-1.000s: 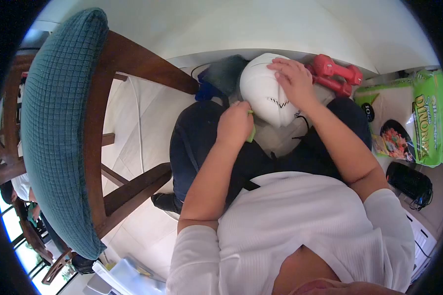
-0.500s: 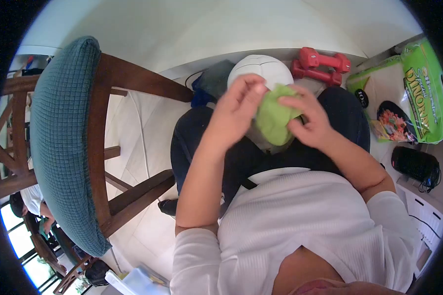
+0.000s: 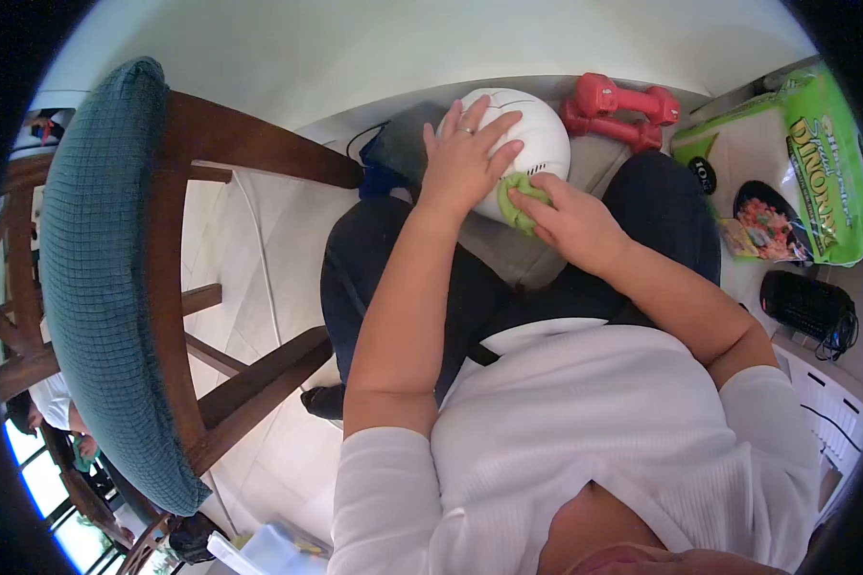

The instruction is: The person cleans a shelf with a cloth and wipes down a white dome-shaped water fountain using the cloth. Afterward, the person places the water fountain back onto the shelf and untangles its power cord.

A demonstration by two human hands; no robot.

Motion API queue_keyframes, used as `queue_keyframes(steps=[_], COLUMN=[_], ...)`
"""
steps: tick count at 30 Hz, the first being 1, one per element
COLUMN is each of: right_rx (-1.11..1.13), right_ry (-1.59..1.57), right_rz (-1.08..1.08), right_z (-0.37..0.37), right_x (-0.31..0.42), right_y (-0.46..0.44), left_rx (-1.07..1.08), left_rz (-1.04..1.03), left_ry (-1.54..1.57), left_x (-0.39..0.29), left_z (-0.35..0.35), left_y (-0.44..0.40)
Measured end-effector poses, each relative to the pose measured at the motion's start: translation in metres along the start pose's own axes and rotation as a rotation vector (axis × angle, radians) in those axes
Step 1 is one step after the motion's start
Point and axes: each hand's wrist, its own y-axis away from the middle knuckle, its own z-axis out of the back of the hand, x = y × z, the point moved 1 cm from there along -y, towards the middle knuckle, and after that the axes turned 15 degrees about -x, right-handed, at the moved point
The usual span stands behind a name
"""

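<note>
A white ball (image 3: 542,139) with thin seam lines and a few short dark marks sits on the floor in front of my knees. My left hand (image 3: 468,158) lies on its left side with fingers spread, a ring on one of them. In my right hand (image 3: 571,220) is a bunched green cloth (image 3: 520,199), pressed against the lower side of the ball. Part of the cloth is hidden by the fingers.
Red dumbbells (image 3: 623,107) lie beyond the ball by the white wall. At right are a green rice bag (image 3: 834,172) and a black speaker-like device (image 3: 805,305). A teal-cushioned wooden chair (image 3: 105,287) stands at left. Another person (image 3: 53,402) is far left.
Both hands have moved up to the ball. The cloth, held loosely between both hands before, is now bunched in my right hand only, and my left hand has spread onto the ball.
</note>
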Motion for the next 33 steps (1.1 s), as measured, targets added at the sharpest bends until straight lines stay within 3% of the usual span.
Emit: queue_keyframes(steps=[8,13,16,19,20,22,25,33], right_rx=[0.221,0.273,0.393,0.132,-0.026,-0.346,-0.229,-0.189], right_ry=[0.115,0.127,-0.081,-0.187,-0.094,0.088,0.333,0.288], right_rz=[0.051,0.066,-0.103,-0.255,-0.184,-0.046,0.056,0.353], right_z=[-0.001,-0.007,0.006,0.027,0.030,0.030,-0.004,-0.038], right_x=[0.000,0.001,0.002,0.009,0.006,-0.006,-0.015,0.004], right_y=[0.020,0.026,0.019,0.004,-0.003,-0.025,-0.040,-0.051], left_rx=[0.083,-0.032,0.011,0.078,0.082,0.164,0.245,0.254], left_rz=[0.022,0.001,0.012,0.166,0.271,0.266,0.339,0.316], left_ry=[-0.006,0.030,0.026,0.297,0.509,0.432,0.457,0.406], left_x=[0.001,0.003,0.005,0.025,0.033,0.039,0.040,0.041], left_z=[0.003,0.002,-0.001,-0.009,-0.006,0.003,0.014,0.016], left_y=[-0.002,-0.001,-0.003,-0.013,-0.012,-0.015,-0.020,-0.030])
